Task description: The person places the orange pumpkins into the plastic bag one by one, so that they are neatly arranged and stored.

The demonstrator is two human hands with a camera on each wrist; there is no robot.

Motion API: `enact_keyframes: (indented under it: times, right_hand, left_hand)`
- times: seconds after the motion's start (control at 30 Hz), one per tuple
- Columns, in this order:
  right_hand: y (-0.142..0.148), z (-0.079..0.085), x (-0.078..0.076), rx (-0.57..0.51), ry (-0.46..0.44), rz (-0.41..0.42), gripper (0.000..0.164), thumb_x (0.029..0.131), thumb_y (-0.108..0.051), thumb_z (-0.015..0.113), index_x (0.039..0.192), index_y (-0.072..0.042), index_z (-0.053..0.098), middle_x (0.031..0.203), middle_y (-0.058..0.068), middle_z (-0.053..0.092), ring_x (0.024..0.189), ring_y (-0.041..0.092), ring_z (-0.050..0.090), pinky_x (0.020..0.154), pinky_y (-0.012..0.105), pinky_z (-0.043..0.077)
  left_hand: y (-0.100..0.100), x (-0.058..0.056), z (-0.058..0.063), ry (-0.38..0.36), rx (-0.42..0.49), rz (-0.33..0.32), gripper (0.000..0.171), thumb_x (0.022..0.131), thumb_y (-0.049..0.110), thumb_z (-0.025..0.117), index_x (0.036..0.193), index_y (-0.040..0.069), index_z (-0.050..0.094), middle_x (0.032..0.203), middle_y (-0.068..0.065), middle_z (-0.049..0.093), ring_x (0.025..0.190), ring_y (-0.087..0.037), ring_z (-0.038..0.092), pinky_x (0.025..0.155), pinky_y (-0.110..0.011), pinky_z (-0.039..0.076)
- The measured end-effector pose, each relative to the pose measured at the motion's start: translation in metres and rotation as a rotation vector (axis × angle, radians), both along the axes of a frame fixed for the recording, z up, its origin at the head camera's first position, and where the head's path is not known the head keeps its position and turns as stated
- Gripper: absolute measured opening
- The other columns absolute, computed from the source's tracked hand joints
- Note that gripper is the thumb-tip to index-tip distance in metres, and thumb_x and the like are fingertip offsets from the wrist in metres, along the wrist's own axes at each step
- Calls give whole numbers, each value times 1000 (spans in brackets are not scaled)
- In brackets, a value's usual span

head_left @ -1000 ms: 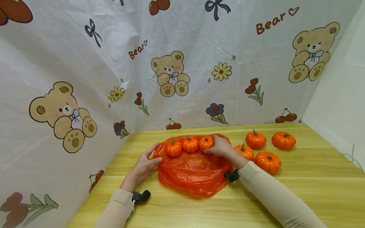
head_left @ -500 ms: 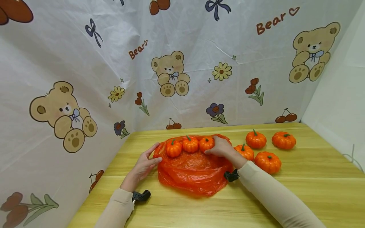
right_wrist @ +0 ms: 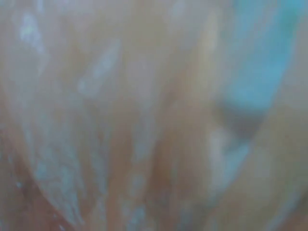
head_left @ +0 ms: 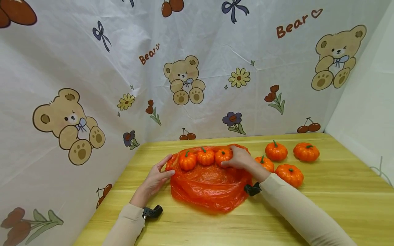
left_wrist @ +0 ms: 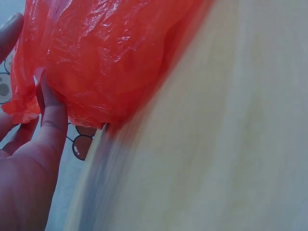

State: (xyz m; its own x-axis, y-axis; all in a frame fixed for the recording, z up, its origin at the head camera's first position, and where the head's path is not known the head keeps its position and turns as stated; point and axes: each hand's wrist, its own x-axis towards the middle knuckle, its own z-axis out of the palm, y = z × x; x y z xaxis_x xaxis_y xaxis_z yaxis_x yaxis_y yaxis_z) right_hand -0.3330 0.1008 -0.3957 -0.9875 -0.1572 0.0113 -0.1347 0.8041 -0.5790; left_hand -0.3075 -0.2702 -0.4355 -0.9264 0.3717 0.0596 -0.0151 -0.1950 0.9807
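Note:
In the head view a thin, see-through red-orange plastic bag lies crumpled with its mouth spread. Three small orange pumpkins with green stems sit in a row at its opening: a left one, a middle one and a right one. My right hand grips the right pumpkin, thumb in front and fingers behind it. At the bag's left edge my left hand holds the plastic between thumb and fingers; the left wrist view shows fingers against the bag. The right wrist view is blurred.
Beyond the right forearm stand several more pumpkins on the wooden table: one partly hidden by the wrist, a front one, a back one and a far right one. A bear-print curtain hangs behind.
My right forearm and wrist have shifted very slightly to the right, the hand staying on the right pumpkin. The left hand and the bag look almost the same.

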Motion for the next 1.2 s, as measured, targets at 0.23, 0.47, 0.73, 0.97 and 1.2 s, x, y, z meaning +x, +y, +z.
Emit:
enact_keyframes:
  times: [0.23,0.47,0.73,0.97,1.2]
  right_hand:
    - [3,8,5,4,16,29,87,88,-41,81,152,3,42,149,27,53,135,44,52,115,56,43]
    - [11,18,16,-39,32,37,81,90,-40,78,152,0,44,148,26,53,134,45,52,114,58,44]
    - [30,30,32,-80,33,40,78,91,-42,76,152,-2,45,148,24,54,135,45,52,115,60,42]
    - [58,38,45,-45,62,34,74,93,-45,74,148,-3,50,144,24,57,126,43,58,105,58,51]
    - [84,38,50,-66,84,50,70,94,-44,74,148,-5,52,144,22,58,115,37,67,90,47,60]
  left_hand:
    - [-1,-2,-2,8,-11,-4,88,95,-5,67,166,13,17,174,-6,12,156,-38,23,104,-28,54]
    - [0,-1,-2,4,-10,-12,90,95,-6,66,167,12,14,174,-6,11,156,-38,23,104,-27,54]
    - [1,0,0,1,-13,-9,88,96,-5,66,166,13,17,174,-7,11,156,-38,22,104,-26,54]
    - [3,0,1,1,-12,-15,87,96,-5,66,166,14,18,174,-6,10,156,-37,23,104,-26,54]
    - [2,-1,-2,12,-35,0,87,96,-6,65,166,12,17,173,-6,13,153,-34,29,101,-25,55]
